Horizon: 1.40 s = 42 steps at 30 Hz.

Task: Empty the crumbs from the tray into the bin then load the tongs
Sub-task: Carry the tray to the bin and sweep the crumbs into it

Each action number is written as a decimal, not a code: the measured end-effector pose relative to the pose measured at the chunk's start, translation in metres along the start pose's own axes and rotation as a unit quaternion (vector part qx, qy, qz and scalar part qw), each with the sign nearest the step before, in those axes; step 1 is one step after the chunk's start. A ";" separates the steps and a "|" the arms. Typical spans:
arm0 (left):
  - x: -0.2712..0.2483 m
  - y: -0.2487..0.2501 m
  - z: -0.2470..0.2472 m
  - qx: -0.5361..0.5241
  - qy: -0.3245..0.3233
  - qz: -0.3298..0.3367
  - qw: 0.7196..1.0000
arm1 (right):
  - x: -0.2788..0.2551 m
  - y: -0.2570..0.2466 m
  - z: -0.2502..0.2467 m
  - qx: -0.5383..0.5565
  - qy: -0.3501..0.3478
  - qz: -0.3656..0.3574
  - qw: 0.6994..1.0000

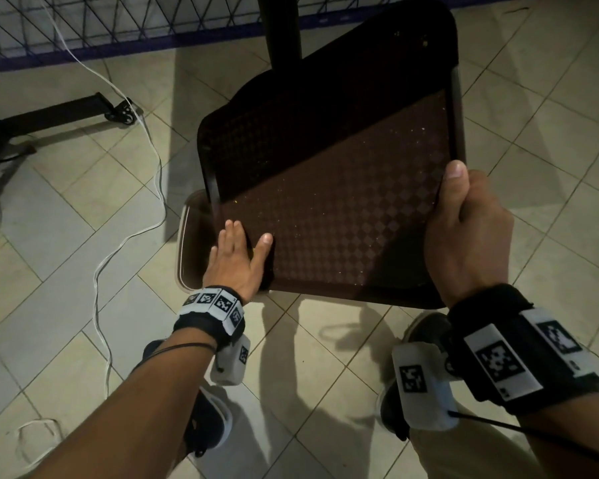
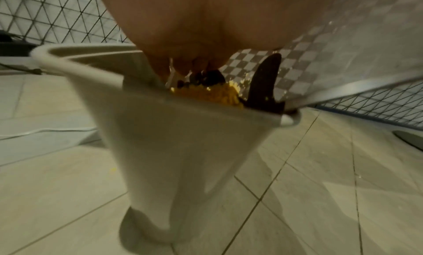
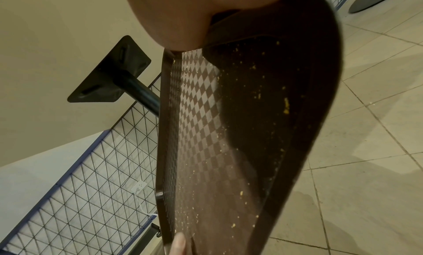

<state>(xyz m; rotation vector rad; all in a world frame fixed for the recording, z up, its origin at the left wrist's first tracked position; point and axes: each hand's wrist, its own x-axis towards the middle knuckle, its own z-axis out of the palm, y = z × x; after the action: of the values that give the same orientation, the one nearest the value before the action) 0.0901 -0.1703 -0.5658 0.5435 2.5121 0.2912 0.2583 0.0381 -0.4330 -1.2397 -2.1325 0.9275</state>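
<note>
1. Fingers of the left hand (image 1: 234,257) lie flat, sweeping yellow crumbs (image 2: 207,93); the right hand (image 1: 467,236) grips the tilted brown checkered plastic tray (image 1: 329,202).
2. Keep the tray's low corner over the beige plastic bin (image 2: 174,132); sweep slowly downhill.

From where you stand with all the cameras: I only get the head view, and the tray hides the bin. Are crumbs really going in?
Observer: Yes. In the left wrist view, a yellow crumb pile sits at the bin rim.
Operator: Is the tray clean now?
Observer: No. The right wrist view shows specks still on the tray.
Operator: What does the left hand do?
Observer: The left hand presses flat against the tray, fingers by the pile.
</note>
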 end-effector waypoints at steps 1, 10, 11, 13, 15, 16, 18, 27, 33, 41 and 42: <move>0.001 0.005 -0.005 -0.006 0.019 0.017 1.000 | 0.000 0.000 0.000 -0.005 -0.001 -0.001 1.000; 0.004 0.015 -0.003 -0.048 0.026 0.012 0.998 | 0.000 0.002 0.003 0.005 -0.003 -0.012 1.000; 0.000 0.005 0.004 -0.042 0.008 -0.006 0.999 | 0.001 0.002 0.003 0.004 -0.001 -0.017 1.000; -0.005 -0.010 0.012 -0.022 -0.016 -0.016 0.999 | 0.000 0.001 0.003 0.001 0.000 -0.022 1.000; -0.007 -0.014 0.012 -0.020 -0.009 -0.010 1.000 | -0.001 0.003 0.005 -0.002 0.002 -0.022 1.000; -0.007 -0.011 0.009 -0.024 0.004 -0.006 1.000 | -0.001 0.003 0.006 -0.007 0.003 -0.022 1.000; -0.004 0.000 0.001 -0.035 0.040 0.012 0.999 | -0.001 0.004 0.006 -0.014 0.005 -0.022 1.000; -0.011 -0.012 0.016 -0.016 0.009 -0.010 1.000 | 0.001 0.000 0.004 -0.020 0.011 -0.031 0.999; -0.025 -0.016 0.006 0.043 -0.015 -0.026 0.999 | -0.001 0.001 0.005 -0.020 0.011 -0.031 0.999; -0.047 0.030 0.012 -0.039 0.052 0.044 0.997 | 0.000 -0.001 0.007 -0.022 0.007 -0.039 0.999; -0.050 0.033 0.019 -0.039 0.039 0.040 0.998 | -0.001 -0.001 0.006 -0.024 0.007 -0.039 0.999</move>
<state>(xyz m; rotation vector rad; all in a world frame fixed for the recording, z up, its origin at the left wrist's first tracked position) 0.1499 -0.1611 -0.5481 0.6119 2.5452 0.4472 0.2534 0.0353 -0.4360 -1.1737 -2.1874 0.8373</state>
